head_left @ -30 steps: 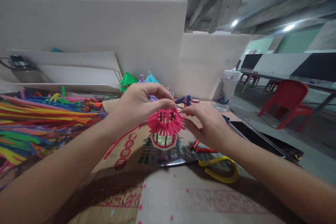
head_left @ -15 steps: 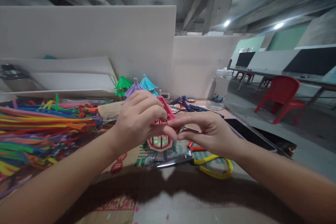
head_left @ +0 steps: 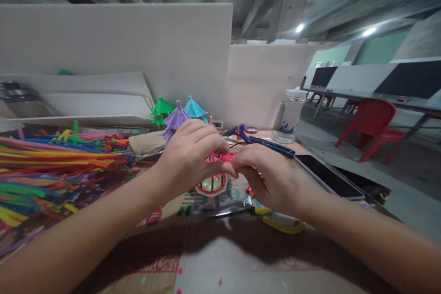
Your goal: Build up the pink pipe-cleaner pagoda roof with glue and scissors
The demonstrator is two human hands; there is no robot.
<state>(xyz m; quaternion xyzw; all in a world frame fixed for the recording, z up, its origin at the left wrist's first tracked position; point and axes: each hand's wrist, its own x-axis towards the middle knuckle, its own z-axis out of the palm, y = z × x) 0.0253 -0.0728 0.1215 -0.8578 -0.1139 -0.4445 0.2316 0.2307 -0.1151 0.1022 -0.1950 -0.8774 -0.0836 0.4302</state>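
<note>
My left hand point(head_left: 193, 154) is closed in a pinch on pink pipe cleaners point(head_left: 226, 156) at the top of a small model pavilion. My right hand point(head_left: 270, 174) meets it from the other side, its thumb and fingers pinched on the same pink strands. Below them shows the pavilion's many-sided base point(head_left: 212, 191), trimmed in pink with dark posts. My fingers hide much of its upper part. Scissors with yellow and orange handles point(head_left: 284, 226) lie just in front, partly under my right hand.
Loose coloured pipe cleaners point(head_left: 62, 161) cover the left side. Green point(head_left: 161, 109), purple point(head_left: 177, 117) and blue point(head_left: 195, 108) pointed roofs stand behind. A blue glue gun point(head_left: 243, 133), a clear jar point(head_left: 285, 119) and a phone point(head_left: 327, 177) sit toward the right.
My right hand has turned, its fingers now curling downward over the pink strands. The pink strands, upright and slanting before, now lie lower between my hands. My left hand has shifted slightly right.
</note>
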